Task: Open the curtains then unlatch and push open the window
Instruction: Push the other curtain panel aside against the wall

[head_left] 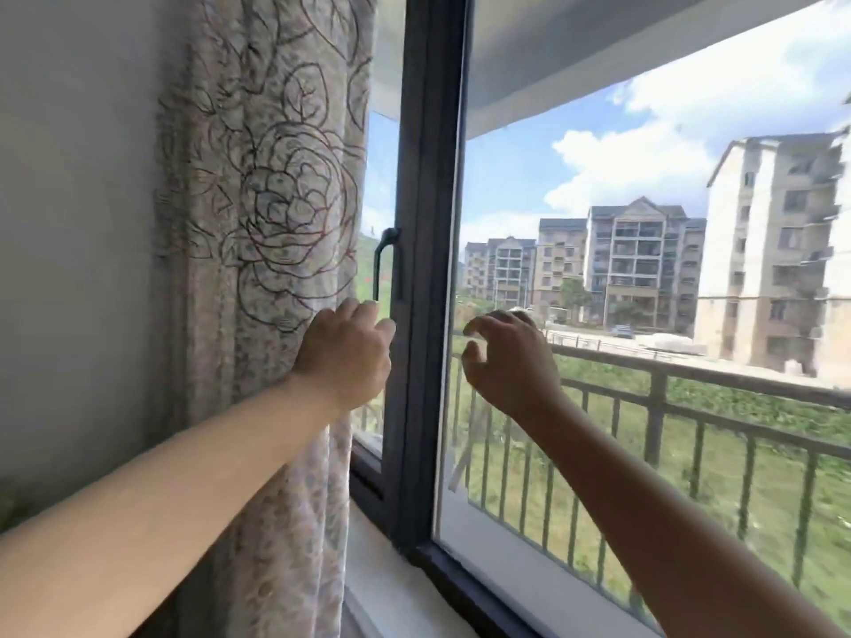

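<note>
A floral patterned curtain (pixel 267 214) hangs bunched at the left, against the wall. To its right stands the dark window frame (pixel 428 223) with a dark lever handle (pixel 384 264) pointing down on the left sash. My left hand (pixel 345 356) is just below that handle, at the curtain's edge, fingers curled toward the frame; whether it grips cloth is unclear. In front of the large right pane hovers my right hand (pixel 506 361), fingers spread and bent, holding nothing.
A grey wall (pixel 78 223) fills the left. A white sill (pixel 396 587) runs below the frame. Outside are a dark balcony railing (pixel 690 407), grass and apartment blocks.
</note>
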Demonstrator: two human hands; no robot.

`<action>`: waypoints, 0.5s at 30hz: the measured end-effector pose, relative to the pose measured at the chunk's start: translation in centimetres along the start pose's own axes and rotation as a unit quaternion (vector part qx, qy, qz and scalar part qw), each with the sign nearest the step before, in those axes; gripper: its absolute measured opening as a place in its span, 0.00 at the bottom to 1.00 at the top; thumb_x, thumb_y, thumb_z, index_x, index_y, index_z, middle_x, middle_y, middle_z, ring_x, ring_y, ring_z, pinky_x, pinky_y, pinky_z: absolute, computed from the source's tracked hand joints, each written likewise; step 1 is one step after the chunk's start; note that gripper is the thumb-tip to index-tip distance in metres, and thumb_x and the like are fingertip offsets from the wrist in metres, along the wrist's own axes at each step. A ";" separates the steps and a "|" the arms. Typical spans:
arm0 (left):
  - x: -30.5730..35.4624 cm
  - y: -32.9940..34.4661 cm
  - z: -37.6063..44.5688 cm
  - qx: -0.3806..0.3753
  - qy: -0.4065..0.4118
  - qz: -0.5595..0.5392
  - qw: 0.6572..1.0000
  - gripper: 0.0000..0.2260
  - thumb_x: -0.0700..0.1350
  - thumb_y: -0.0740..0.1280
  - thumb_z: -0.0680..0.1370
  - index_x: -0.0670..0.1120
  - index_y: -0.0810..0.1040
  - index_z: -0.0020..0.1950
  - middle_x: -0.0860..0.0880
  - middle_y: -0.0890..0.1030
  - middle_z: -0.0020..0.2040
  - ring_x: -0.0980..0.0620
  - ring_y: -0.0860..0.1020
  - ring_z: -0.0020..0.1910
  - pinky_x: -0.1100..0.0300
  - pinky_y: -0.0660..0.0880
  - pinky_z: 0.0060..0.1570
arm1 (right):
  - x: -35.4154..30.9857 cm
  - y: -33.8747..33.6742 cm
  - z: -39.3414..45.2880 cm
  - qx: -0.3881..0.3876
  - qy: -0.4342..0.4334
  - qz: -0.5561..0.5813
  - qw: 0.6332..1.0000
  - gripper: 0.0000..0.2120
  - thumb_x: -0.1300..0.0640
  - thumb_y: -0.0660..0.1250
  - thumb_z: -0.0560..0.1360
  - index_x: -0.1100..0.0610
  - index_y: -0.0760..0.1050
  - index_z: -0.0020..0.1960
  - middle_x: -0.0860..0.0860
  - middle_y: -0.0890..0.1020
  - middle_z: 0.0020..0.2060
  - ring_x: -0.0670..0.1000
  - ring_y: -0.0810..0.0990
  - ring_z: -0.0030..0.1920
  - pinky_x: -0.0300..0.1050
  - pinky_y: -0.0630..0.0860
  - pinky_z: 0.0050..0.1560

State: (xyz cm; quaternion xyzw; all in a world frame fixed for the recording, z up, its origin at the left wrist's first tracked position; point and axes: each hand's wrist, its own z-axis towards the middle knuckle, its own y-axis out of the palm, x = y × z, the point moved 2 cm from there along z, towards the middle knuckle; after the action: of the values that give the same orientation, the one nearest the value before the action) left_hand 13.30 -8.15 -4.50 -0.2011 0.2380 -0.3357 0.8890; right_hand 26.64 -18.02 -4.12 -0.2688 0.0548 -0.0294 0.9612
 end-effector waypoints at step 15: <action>-21.0 10.5 2.0 0.082 -0.323 -0.327 0.884 0.39 0.57 0.72 0.63 0.43 0.59 0.66 0.37 0.64 0.66 0.39 0.61 0.67 0.43 0.62 0.66 | -7.4 18.6 12.7 0.039 0.162 0.315 0.934 0.27 0.43 0.59 0.73 0.59 0.61 0.64 0.58 0.72 0.62 0.57 0.71 0.60 0.58 0.72 0.59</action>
State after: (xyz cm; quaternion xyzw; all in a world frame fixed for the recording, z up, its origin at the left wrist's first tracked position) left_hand 5.73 14.08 -2.28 -0.2914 -0.1704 -0.5421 0.7695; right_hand 21.35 5.04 -2.38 -0.1915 0.2909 0.2298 0.9088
